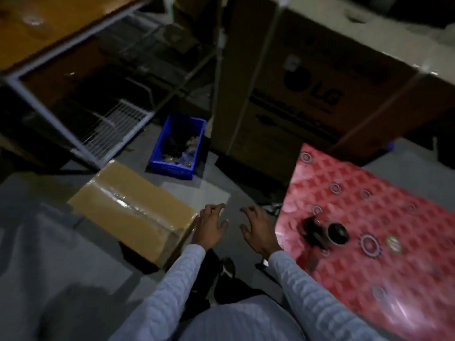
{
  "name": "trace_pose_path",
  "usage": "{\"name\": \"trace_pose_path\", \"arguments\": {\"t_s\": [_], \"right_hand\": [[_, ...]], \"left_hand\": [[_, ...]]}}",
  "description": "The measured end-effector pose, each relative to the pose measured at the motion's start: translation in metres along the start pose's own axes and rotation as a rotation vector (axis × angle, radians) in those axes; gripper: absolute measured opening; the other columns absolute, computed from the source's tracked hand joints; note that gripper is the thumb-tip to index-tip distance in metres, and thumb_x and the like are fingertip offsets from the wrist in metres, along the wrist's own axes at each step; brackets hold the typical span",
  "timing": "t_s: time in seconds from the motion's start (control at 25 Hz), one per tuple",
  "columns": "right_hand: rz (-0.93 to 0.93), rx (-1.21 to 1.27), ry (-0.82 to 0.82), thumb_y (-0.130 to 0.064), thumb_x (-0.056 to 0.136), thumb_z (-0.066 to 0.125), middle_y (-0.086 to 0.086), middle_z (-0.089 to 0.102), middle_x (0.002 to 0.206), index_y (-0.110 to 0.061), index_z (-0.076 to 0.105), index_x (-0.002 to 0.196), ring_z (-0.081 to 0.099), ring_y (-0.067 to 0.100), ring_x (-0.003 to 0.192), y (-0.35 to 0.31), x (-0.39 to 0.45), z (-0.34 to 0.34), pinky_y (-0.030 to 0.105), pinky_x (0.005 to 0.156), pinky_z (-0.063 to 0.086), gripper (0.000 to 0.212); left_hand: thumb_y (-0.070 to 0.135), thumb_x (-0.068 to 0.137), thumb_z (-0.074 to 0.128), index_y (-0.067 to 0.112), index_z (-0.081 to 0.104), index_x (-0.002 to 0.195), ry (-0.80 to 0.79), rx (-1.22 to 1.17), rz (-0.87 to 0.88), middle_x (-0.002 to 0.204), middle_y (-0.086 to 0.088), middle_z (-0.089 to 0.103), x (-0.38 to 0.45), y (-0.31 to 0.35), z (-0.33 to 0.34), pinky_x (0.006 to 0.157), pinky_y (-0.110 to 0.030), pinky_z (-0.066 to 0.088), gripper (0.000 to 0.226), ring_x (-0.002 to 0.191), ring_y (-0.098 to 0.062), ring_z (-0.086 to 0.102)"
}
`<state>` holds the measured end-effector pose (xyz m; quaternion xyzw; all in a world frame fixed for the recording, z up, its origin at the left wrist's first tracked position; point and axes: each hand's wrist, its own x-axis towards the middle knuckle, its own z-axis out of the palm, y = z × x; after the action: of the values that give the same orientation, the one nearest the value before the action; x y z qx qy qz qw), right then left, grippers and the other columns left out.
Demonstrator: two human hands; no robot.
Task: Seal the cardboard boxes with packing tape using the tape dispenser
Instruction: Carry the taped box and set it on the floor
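Dim grey floor (49,254), storeroom. Brown cardboard box (128,207), clear tape along top seam, on floor left. Black tape dispenser (325,233) on red patterned worktop (381,267), right. Left hand (209,227), right hand (257,230): fingers spread, holding nothing, between box and worktop. Blue plastic bin (177,146) behind.

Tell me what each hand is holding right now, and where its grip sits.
Nothing is held. The left hand hovers open beside the taped cardboard box; the right hand is open over the floor.
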<state>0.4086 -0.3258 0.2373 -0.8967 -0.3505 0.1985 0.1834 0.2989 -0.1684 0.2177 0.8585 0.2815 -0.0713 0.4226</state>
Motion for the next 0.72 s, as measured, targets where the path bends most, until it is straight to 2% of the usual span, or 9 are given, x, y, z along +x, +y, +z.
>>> {"name": "trace_pose_path", "arguments": {"t_s": [0.08,0.2,0.36,0.44,0.52,0.64,0.72], "right_hand": [[0.127,0.018,0.123,-0.021,0.084,0.067,0.014,0.058,0.129,-0.012,0.060,0.135,0.055,0.038,0.117,0.038,-0.037,-0.017,0.043,0.098,0.047,0.053],[0.231,0.060,0.256,-0.027,0.086,0.067,0.009,0.057,0.125,-0.018,0.061,0.132,0.055,0.035,0.116,0.094,-0.080,-0.036,0.046,0.095,0.050,0.047],[0.332,0.124,0.363,-0.026,0.087,0.065,0.010,0.056,0.127,-0.018,0.062,0.132,0.053,0.035,0.116,0.166,-0.111,-0.065,0.047,0.093,0.051,0.046],[0.356,0.143,0.361,-0.025,0.086,0.063,0.016,0.056,0.128,-0.013,0.063,0.129,0.053,0.038,0.113,0.200,-0.121,-0.075,0.048,0.090,0.053,0.045],[0.388,0.168,0.315,-0.023,0.083,0.065,0.019,0.053,0.134,-0.012,0.061,0.133,0.053,0.041,0.113,0.233,-0.129,-0.083,0.047,0.092,0.052,0.051],[0.378,0.162,0.224,-0.020,0.083,0.064,0.015,0.044,0.143,-0.018,0.048,0.147,0.049,0.041,0.120,0.281,-0.138,-0.099,0.048,0.095,0.050,0.067],[0.365,0.171,0.174,-0.021,0.087,0.063,0.015,0.037,0.151,-0.019,0.040,0.153,0.047,0.042,0.125,0.298,-0.140,-0.103,0.049,0.097,0.049,0.070]], "left_hand": [[0.031,0.098,0.059,0.023,0.047,0.149,-0.057,0.020,0.101,0.144,-0.009,0.045,0.001,0.039,0.023,0.111,-0.036,0.035,0.053,0.133,-0.028,0.043],[0.026,0.097,0.063,0.019,0.048,0.148,-0.148,0.047,0.198,0.144,-0.012,0.045,0.004,0.099,0.061,0.111,-0.032,0.035,0.054,0.134,-0.030,0.045],[0.021,0.092,0.067,0.019,0.054,0.143,-0.253,0.046,0.220,0.133,-0.015,0.053,0.016,0.170,0.122,0.106,-0.034,0.039,0.052,0.126,-0.033,0.051],[0.022,0.088,0.068,0.017,0.057,0.139,-0.229,0.047,0.167,0.127,-0.017,0.057,0.019,0.194,0.160,0.101,-0.035,0.043,0.052,0.119,-0.036,0.057],[0.025,0.087,0.066,0.014,0.056,0.139,-0.202,-0.002,0.029,0.125,-0.020,0.058,0.021,0.208,0.202,0.097,-0.037,0.046,0.054,0.115,-0.039,0.060],[0.041,0.076,0.056,0.009,0.058,0.129,-0.089,-0.059,-0.068,0.122,-0.018,0.065,0.024,0.224,0.262,0.091,-0.040,0.049,0.063,0.114,-0.038,0.062],[0.040,0.070,0.057,0.008,0.061,0.125,-0.039,-0.159,-0.140,0.117,-0.014,0.070,0.017,0.242,0.279,0.087,-0.041,0.053,0.064,0.109,-0.033,0.066]]}}
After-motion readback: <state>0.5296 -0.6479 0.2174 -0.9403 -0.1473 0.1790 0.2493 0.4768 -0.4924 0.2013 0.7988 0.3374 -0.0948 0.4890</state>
